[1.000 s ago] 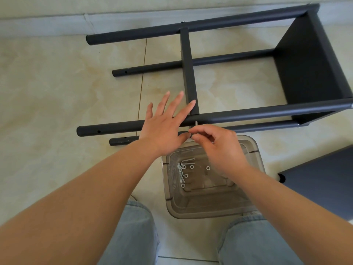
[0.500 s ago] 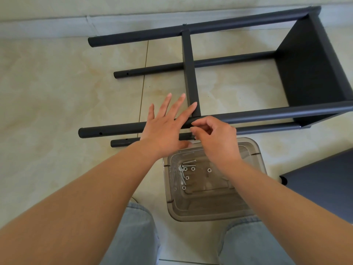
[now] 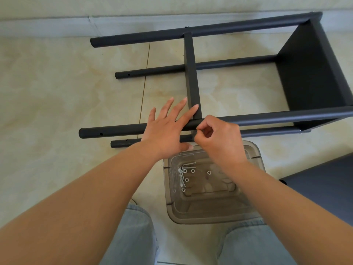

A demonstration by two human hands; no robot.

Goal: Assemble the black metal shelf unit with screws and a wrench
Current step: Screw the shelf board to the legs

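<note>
The black metal shelf unit [image 3: 313,66] lay on its side on the pale beige tiled floor [image 3: 47,88], its four round black tube legs running left to right and ending open at the left. The near upper tube leg [image 3: 114,131] crossed the middle of the view, with a lower tube just nearer and below it. The left hand [image 3: 166,131] rested flat on that near upper leg, fingers straight and spread, fingertips reaching the foot of the flat black crossbar [image 3: 192,73] that ran from near leg to far leg. Just to the right, touching the same leg at the crossbar joint, the right hand [image 3: 219,138] had its fingers curled, thumb and forefinger pinched together at the tube; what they pinched was too small to make out. Near the person, below both hands, a clear smoky plastic container [image 3: 214,217] stood on the floor holding loose silver screws and washers [image 3: 186,175]. At the far right the shelf's solid black end panel joined the legs, and a dark flat panel [image 3: 324,186] lay at the near right edge. Light blue denim knees [image 3: 137,236] showed at the bottom.
</note>
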